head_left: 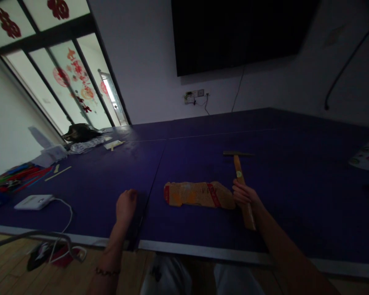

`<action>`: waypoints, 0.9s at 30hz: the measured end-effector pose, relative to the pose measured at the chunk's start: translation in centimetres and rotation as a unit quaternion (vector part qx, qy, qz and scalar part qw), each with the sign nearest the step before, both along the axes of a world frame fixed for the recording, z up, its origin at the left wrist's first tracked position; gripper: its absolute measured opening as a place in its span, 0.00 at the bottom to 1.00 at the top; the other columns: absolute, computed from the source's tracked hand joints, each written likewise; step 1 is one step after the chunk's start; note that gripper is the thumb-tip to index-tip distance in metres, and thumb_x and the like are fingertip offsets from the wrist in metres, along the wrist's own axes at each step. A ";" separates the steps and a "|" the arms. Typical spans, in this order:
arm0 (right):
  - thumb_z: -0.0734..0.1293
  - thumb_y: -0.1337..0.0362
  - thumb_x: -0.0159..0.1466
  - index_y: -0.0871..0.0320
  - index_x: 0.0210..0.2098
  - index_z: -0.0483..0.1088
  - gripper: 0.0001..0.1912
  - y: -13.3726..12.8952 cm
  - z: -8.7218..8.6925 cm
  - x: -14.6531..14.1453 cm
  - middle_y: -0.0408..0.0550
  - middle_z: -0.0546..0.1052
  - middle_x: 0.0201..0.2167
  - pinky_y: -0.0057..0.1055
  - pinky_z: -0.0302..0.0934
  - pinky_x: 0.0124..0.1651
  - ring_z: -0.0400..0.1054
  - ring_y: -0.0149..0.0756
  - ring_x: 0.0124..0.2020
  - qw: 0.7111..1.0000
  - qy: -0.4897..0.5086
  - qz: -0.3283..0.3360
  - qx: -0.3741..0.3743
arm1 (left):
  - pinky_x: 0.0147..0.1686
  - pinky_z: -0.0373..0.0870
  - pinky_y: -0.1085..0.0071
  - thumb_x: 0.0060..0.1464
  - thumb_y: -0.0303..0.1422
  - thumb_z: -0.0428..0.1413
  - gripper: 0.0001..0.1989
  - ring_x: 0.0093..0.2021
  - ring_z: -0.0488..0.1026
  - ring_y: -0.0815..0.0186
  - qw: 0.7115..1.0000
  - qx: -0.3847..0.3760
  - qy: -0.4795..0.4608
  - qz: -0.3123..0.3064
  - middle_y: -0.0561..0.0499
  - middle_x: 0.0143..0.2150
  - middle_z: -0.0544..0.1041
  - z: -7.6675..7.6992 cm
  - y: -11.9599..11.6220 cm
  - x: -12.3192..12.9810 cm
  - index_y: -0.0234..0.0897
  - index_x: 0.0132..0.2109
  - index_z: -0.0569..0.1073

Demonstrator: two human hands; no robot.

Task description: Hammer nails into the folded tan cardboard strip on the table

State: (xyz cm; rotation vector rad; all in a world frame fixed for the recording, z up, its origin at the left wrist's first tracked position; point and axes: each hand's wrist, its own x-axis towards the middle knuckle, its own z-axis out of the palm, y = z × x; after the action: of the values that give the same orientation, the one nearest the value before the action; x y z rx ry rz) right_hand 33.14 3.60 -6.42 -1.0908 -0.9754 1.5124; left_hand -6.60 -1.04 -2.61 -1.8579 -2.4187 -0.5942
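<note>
My right hand (244, 194) is wrapped round the wooden handle of a hammer (238, 166), whose dark metal head points away from me over the blue table. Just left of that hand lies a flat tan piece, perhaps cardboard (193, 194), with red bands and an orange patch; its right end touches or nearly touches my fingers. My left hand (126, 204) rests at the table, left of the tan piece and apart from it. Its fingers are curled in, and whether anything sits inside them is hidden.
A white box-shaped device (33, 202) with a white cable lies at the left. Behind it are colourful sticks (21, 176), a clear container (53, 154) and a black bag (80, 132). A seam crosses the blue table (155, 172). A patterned item (368, 155) stands at the right edge.
</note>
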 end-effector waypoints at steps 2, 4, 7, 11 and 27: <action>0.48 0.64 0.62 0.54 0.20 0.48 0.13 0.0 0.1 -0.2 0.30 0.40 0.07 0.23 0.29 0.12 0.30 0.23 0.05 1.000 0.008 -0.002 -0.007 | 0.35 0.62 0.75 0.52 0.29 0.46 0.11 0.40 0.71 0.63 0.997 -0.067 0.006 0.024 0.45 0.39 0.75 -0.1 -0.6 -3.4 0.34 0.39 0.72; 0.47 0.66 0.61 0.54 0.20 0.47 0.14 0.0 0.1 -0.3 0.30 0.40 0.07 0.22 0.29 0.12 0.30 0.22 0.05 1.000 0.011 -0.004 -0.007 | 0.35 0.62 0.78 0.51 0.28 0.47 0.11 0.40 0.71 0.65 0.994 -0.112 -0.002 0.001 0.46 0.40 0.76 -0.3 -0.8 -5.4 0.35 0.39 0.72; 0.47 0.66 0.62 0.54 0.20 0.48 0.14 0.1 0.0 -0.3 0.30 0.40 0.07 0.23 0.28 0.12 0.29 0.22 0.05 1.000 0.000 0.005 -0.009 | 0.35 0.61 0.79 0.50 0.28 0.49 0.10 0.41 0.71 0.66 0.989 -0.143 0.002 -0.026 0.47 0.40 0.76 -0.5 -0.6 -6.2 0.36 0.38 0.73; 0.49 0.60 0.62 0.54 0.21 0.51 0.14 0.2 -0.1 -0.1 0.29 0.40 0.06 0.23 0.27 0.12 0.30 0.21 0.04 0.999 -0.036 0.032 0.003 | 0.33 0.61 0.78 0.50 0.27 0.48 0.10 0.39 0.72 0.65 0.987 -0.152 0.039 -0.043 0.47 0.38 0.77 -0.4 0.0 -5.5 0.36 0.36 0.74; 0.50 0.63 0.62 0.54 0.19 0.48 0.14 1.1 -1.4 0.4 0.29 0.42 0.07 0.20 0.30 0.11 0.29 0.21 0.05 0.995 0.065 0.076 0.003 | 0.28 0.61 0.76 0.47 0.27 0.48 0.09 0.35 0.72 0.63 0.972 -0.200 0.118 -0.038 0.43 0.35 0.76 -0.2 1.9 -5.6 0.35 0.34 0.72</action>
State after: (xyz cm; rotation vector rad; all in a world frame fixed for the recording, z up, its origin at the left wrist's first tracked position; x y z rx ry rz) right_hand 33.52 4.66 -7.84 -0.9168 -0.9905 1.6808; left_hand -12.18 0.88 -2.79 -2.0223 -2.4480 0.1272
